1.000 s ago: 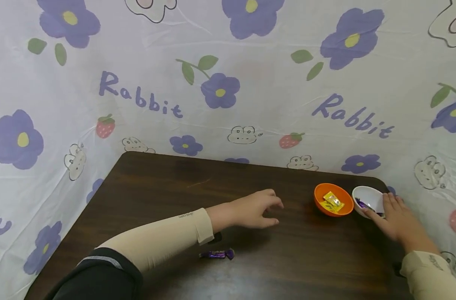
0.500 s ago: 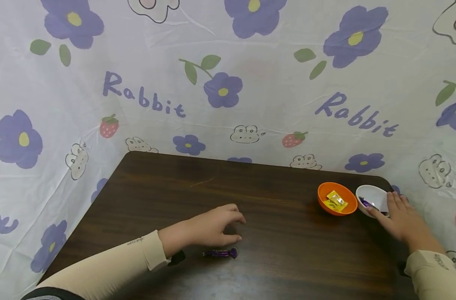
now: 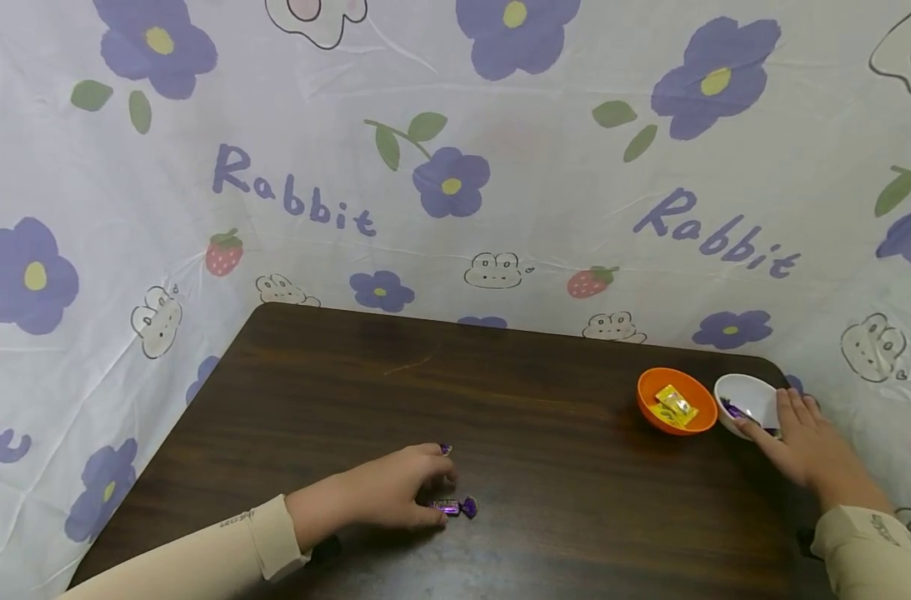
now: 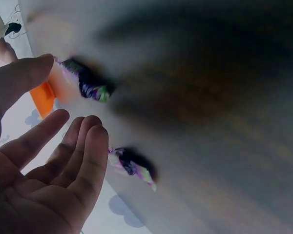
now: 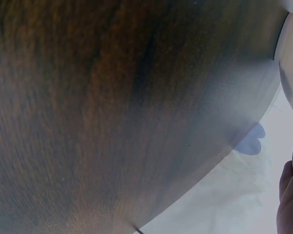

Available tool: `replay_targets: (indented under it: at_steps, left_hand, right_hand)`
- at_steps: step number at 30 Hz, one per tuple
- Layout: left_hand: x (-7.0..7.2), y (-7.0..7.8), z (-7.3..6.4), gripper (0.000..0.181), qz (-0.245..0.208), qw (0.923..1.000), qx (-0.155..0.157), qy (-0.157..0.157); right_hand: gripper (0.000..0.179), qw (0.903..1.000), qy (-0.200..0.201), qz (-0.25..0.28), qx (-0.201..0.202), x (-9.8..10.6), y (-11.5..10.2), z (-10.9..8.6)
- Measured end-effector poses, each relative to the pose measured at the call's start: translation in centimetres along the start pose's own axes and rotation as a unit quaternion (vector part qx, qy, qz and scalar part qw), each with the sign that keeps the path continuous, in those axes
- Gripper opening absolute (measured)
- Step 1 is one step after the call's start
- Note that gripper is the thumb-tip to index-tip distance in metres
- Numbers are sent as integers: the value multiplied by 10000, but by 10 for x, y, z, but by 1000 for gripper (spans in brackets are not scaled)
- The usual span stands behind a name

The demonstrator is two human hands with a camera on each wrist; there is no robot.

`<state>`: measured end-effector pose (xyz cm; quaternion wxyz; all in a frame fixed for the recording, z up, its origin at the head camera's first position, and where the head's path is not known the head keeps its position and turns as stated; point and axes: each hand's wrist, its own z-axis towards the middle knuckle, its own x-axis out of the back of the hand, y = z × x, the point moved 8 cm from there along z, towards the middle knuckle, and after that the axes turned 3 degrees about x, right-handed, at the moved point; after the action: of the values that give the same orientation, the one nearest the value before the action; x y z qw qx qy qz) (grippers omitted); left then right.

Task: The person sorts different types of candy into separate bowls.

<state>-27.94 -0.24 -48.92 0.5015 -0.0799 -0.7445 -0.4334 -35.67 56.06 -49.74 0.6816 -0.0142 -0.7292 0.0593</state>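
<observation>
Low over the table, my left hand [image 3: 380,492] has its thumb and fingers spread apart around two purple-wrapped candies. The nearer candy [image 3: 447,507] lies by the thumb tip; of the farther candy [image 3: 446,449], only an end shows past the fingers. In the left wrist view, a gap separates thumb from fingers, with one candy [image 4: 83,80] beyond the thumb and another [image 4: 129,163] beside the fingertips. At the far right, my right hand [image 3: 815,450] holds a white bowl [image 3: 751,392], thumb over its near rim and fingers along its right side. Purple-wrapped candy [image 3: 736,410] lies inside.
An orange bowl [image 3: 643,407] holding yellow packets [image 3: 674,404] stands just left of the white bowl. The dark wooden table [image 3: 530,442] ends at a printed cloth [image 3: 530,208] behind and at both sides.
My left hand has come back from the middle of the table, leftward and nearer, down to the purple candies. My right hand stays at the white bowl. The view has shifted slightly.
</observation>
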Motion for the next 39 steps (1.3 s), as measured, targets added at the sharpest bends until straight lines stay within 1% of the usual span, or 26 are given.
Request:
replay_targets:
  at_steps: [4, 8, 11, 14, 18, 21, 26, 31, 39]
  left_hand:
    - [-3, -1, -2, 48, 164, 9999, -23, 45]
    - [-6, -1, -3, 42, 189, 9998, -66, 85]
    - [-8, 1, -3, 36, 219, 9996, -129, 119]
    - [-8, 4, -3, 26, 307, 9992, -193, 142]
    - [-10, 7, -2, 12, 374, 9990, -209, 108]
    - [-11, 9, -1, 7, 410, 9988, -235, 99]
    - [-14, 8, 1, 6, 514, 9983, -275, 88]
    - [-14, 10, 2, 11, 455, 9986, -251, 13]
    - [-14, 15, 8, 10, 597, 9974, -372, 178]
  right_hand:
    - [106, 10000, -24, 3, -10, 1, 0, 0]
    - [105, 10000, -72, -29, 17, 3, -2, -1]
    - [105, 10000, -58, 0, 18, 3, -3, -1]
    - [105, 10000, -27, 42, 22, 4, -3, -1]
    - [105, 10000, -35, 48, 9, 2, -2, 0]
    - [105, 10000, -26, 58, 7, 0, 0, 0]
    - [104, 9999, 23, 94, 29, 0, 2, 1]
    - [105, 10000, -16, 77, -11, 0, 3, 2]
    - [105, 10000, 19, 9, -24, 2, -1, -2]
